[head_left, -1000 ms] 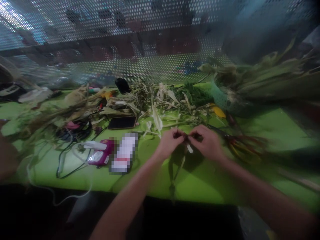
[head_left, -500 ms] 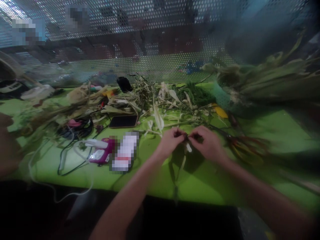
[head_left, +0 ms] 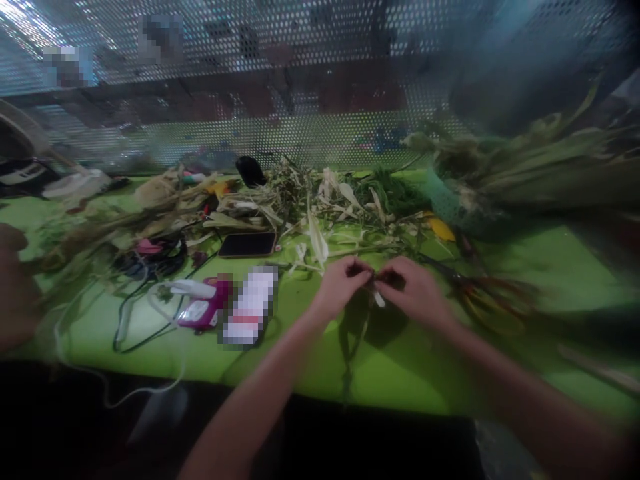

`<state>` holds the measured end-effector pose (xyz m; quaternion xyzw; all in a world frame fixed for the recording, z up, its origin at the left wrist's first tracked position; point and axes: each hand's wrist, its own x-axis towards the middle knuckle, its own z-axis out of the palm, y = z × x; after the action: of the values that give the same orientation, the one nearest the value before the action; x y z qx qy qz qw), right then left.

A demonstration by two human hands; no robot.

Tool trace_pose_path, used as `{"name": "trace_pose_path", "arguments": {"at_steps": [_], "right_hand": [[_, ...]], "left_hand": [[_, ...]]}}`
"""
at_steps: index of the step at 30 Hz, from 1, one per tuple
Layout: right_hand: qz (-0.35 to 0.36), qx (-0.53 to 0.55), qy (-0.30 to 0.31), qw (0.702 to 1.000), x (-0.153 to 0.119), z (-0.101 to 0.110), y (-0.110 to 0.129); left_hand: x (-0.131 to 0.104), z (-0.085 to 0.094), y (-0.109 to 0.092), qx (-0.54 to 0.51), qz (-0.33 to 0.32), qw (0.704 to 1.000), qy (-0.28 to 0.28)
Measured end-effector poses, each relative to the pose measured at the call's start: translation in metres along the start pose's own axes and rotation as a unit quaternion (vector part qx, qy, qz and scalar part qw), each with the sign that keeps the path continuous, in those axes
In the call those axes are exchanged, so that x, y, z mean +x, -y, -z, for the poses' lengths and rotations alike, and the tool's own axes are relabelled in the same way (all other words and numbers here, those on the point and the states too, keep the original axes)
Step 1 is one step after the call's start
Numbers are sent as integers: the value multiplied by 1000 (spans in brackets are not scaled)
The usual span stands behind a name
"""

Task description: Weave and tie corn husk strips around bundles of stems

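Observation:
Over the green table [head_left: 400, 360], my left hand [head_left: 340, 287] and my right hand [head_left: 415, 291] meet fingertip to fingertip. Both pinch a thin plant stem [head_left: 356, 340] that hangs down from between them toward the table's front edge. A small pale bit of the stem shows just below my right fingers. A pile of dried leaves and husks [head_left: 320, 200] lies right behind my hands.
A dark phone [head_left: 247, 245] lies left of my hands, with a pink device [head_left: 203, 310], a white cable [head_left: 150, 313] and dark cords nearby. A big green bundle [head_left: 500, 180] fills the right. A perforated metal screen [head_left: 300, 80] backs the table. Another person's hand [head_left: 15, 293] sits at the far left.
My hands stay together on the stem, with only slight finger shifts. The view has drifted a little.

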<state>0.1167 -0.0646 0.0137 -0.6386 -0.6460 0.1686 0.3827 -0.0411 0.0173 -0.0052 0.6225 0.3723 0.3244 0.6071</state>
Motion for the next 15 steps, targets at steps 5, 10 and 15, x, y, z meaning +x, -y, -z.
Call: {"name": "trace_pose_path", "arguments": {"at_steps": [5,10,15], "right_hand": [[-28,42,-1,999,1,-5,-8],[-39,51,-2,998,3,-5,-10],[-39,70,-29,996,4,-1,-8]], "left_hand": [[-2,-4,-3,68,-33,997,-6],[-3,-4,-5,31,-41,999,-3],[-3,1,-10,31,-26,999,-20]]}}
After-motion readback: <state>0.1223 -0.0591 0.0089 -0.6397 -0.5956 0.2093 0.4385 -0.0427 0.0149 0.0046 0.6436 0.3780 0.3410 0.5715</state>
